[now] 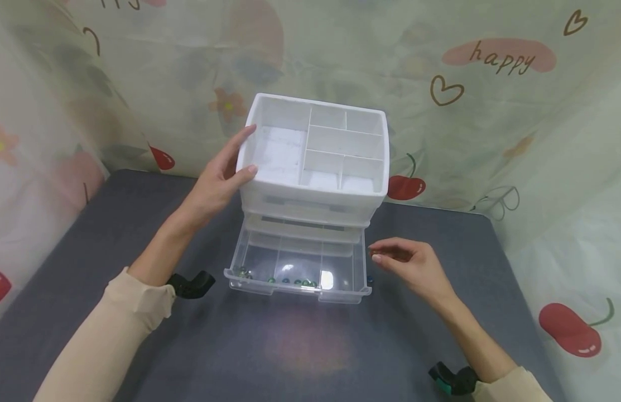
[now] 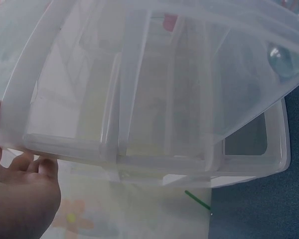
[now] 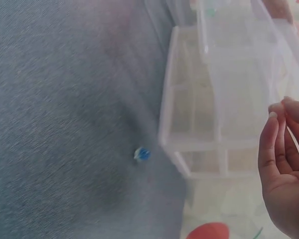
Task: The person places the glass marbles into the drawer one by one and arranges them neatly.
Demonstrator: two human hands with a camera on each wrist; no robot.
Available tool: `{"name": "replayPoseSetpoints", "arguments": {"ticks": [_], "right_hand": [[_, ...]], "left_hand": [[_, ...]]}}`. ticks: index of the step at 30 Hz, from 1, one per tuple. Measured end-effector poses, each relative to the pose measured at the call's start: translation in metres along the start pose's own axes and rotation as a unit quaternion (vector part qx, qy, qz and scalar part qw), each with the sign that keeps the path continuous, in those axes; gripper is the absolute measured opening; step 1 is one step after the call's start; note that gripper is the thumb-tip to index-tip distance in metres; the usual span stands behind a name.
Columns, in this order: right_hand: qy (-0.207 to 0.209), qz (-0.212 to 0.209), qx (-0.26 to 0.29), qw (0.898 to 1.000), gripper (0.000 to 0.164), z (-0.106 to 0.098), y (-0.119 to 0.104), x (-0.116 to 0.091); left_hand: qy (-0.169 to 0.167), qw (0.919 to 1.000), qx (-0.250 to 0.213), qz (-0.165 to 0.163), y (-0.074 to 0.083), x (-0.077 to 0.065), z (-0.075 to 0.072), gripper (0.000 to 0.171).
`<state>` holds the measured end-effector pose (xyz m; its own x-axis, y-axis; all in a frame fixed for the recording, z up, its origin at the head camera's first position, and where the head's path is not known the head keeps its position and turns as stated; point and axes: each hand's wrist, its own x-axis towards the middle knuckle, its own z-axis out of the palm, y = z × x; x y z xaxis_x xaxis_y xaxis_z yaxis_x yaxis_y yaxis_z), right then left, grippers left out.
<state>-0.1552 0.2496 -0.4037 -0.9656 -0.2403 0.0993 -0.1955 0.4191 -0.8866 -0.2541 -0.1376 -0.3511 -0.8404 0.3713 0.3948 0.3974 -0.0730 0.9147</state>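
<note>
A white plastic drawer organizer (image 1: 312,195) has a compartmented open top. Its clear lower drawer (image 1: 340,251) is pulled out toward the front. Several glass marbles (image 1: 286,281), some green, lie along the drawer's front wall. My left hand (image 1: 217,176) grips the organizer's upper left side, thumb over the rim. Right of the drawer is my right hand (image 1: 408,265), thumb and fingertips brought together; I cannot tell whether something small is between them. A blue marble (image 3: 142,154) lies on the table just beside the drawer.
The dark grey table (image 1: 310,346) extends around the organizer. A patterned cloth (image 1: 491,123) with cherries, hearts and lettering hangs close behind it and at both sides. Black wrist devices (image 1: 192,285) are on both forearms.
</note>
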Motion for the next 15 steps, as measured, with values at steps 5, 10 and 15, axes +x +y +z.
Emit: {"name": "replayPoseSetpoints", "arguments": {"ticks": [5, 10, 15], "right_hand": [[-0.006, -0.003, 0.007, 1.0, 0.02, 0.003, -0.012, 0.004], [-0.018, -0.01, 0.026, 0.999, 0.022, 0.006, -0.022, 0.008], [-0.032, -0.016, 0.038, 0.999, 0.021, 0.011, -0.028, 0.012]], "left_hand": [[0.002, 1.0, 0.002, -0.003, 0.001, 0.0, 0.0, 0.068], [0.001, 1.0, -0.003, -0.006, 0.001, 0.0, 0.0, 0.068], [-0.003, 1.0, 0.001, -0.002, 0.0, 0.0, 0.0, 0.067]]}}
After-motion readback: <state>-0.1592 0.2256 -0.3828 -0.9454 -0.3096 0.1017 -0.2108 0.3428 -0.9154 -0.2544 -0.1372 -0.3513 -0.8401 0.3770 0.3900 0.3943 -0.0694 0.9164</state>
